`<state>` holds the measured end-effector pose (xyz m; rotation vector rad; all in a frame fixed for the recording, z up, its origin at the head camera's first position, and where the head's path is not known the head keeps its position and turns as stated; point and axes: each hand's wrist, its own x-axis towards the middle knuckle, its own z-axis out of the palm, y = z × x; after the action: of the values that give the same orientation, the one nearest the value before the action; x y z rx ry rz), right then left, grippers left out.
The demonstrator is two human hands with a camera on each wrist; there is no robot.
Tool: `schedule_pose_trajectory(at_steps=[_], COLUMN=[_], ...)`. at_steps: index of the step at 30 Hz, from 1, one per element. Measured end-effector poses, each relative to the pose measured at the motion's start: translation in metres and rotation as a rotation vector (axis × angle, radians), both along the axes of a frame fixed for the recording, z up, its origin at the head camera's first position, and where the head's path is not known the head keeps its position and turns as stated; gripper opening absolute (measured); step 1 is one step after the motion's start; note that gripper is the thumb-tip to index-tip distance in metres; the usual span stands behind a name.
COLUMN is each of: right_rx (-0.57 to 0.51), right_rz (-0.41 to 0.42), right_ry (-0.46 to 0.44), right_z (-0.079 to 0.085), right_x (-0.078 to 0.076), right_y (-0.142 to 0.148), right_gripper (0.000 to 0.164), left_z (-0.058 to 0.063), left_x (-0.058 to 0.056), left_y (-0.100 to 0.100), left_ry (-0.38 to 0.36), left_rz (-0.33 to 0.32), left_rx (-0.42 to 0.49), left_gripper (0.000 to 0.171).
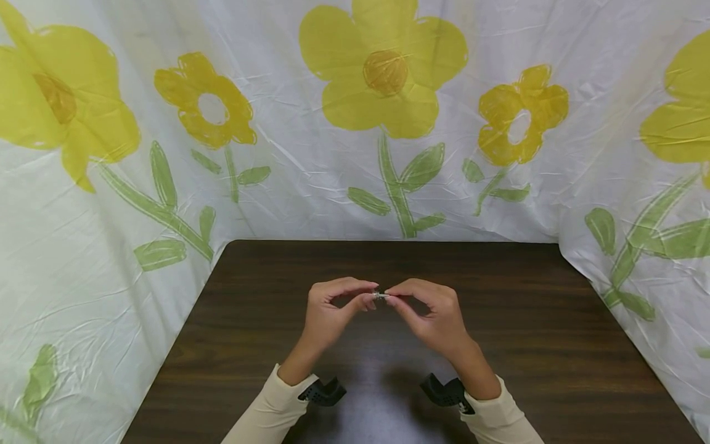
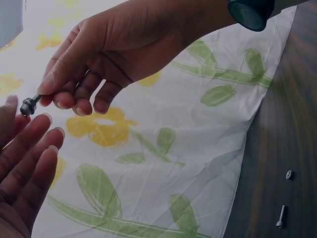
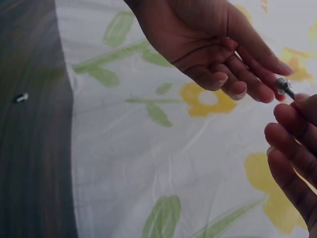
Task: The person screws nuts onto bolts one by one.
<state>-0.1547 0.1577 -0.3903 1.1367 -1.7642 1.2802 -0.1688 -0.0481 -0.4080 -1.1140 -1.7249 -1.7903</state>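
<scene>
In the head view, the left hand (image 1: pixel 326 313) and right hand (image 1: pixel 444 314) pinch opposite ends of a small metal bolt (image 1: pixel 380 296) above the table (image 1: pixel 233 320), well within its side edges. The left wrist view shows a screw (image 2: pixel 281 218) and washer (image 2: pixel 289 174) inside an edge; the right wrist view, one metal piece (image 3: pixel 21 98).

"What was the counter (image 1: pixel 527 345) like?"
"Dark brown wood, streaky grain, far left corner rounded."
"And on it?"
"A small round metal piece (image 2: pixel 290 174) lay near a slim bolt (image 2: pixel 281 217) with a thicker end. From another side, a stubby metal piece (image 3: pixel 21 98) showed, blurred."
</scene>
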Motion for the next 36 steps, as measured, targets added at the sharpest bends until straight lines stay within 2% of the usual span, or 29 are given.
schedule_pose_trajectory(at_steps=[6,11,15,18,21,25,29,36], right_rx=[0.005,0.028,0.065,0.102,0.152,0.234,0.314,0.472], right_rz=[-0.011,-0.037,-0.070,-0.081,-0.083,-0.114,-0.165,-0.205], right_ry=[-0.018,-0.031,-0.037,-0.056,-0.111,-0.154,-0.133,-0.173], right_z=[0.000,-0.002,-0.002,-0.004,-0.007,-0.014,-0.024,-0.039], right_x=[-0.001,-0.002,-0.005,-0.008,-0.010,-0.015,-0.017,-0.015], right_y=[0.002,0.004,0.006,0.007,0.010,0.014,0.016,0.015], right_gripper=[0.014,0.025,0.008,0.015,0.008,0.012,0.017,0.012], left_z=[0.001,0.000,0.001,0.001,-0.002,-0.011,-0.022,-0.029], left_x=[-0.001,-0.003,-0.005,-0.007,-0.009,-0.013,-0.015,-0.012], left_y=[-0.001,-0.001,-0.001,-0.003,-0.003,-0.003,-0.005,-0.009], left_ry=[-0.010,-0.015,-0.015,-0.023,-0.050,-0.096,-0.137,-0.163], left_rz=[0.000,0.005,0.023,0.034,0.046,0.081,0.092,0.070], left_rx=[-0.001,-0.009,-0.033,-0.061,-0.094,-0.166,-0.260,-0.425], left_gripper=[0.018,0.020,0.017,0.017,0.017,0.015,0.014,0.012])
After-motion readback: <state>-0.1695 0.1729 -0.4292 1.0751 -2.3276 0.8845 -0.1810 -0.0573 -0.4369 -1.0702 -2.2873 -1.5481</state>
